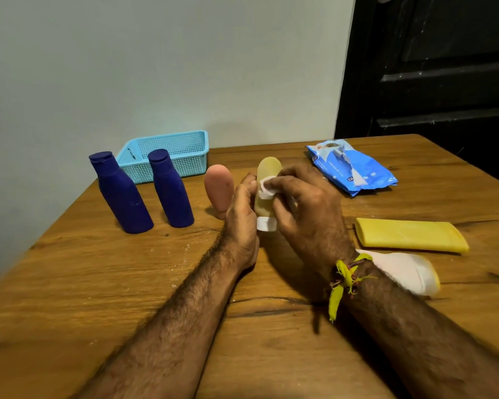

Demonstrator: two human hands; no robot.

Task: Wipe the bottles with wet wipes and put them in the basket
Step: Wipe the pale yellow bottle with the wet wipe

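Observation:
A pale yellow bottle (267,171) with a white cap stands cap-down at the table's middle. My left hand (241,217) grips its left side. My right hand (308,208) pinches a white wet wipe (267,188) against the bottle's front. Behind my left hand stands a pink bottle (218,185). Two dark blue bottles (121,197) (170,191) stand at the left. A light blue mesh basket (185,139) sits at the back by the wall; I see no bottle in it. To the right, a yellow tube (409,234) and a white bottle (409,270) lie flat.
A blue pack of wet wipes (355,168) lies at the back right, its flap open. The wooden table (98,283) ends at a wall behind, with a dark door to the right. A yellow thread band circles my right wrist.

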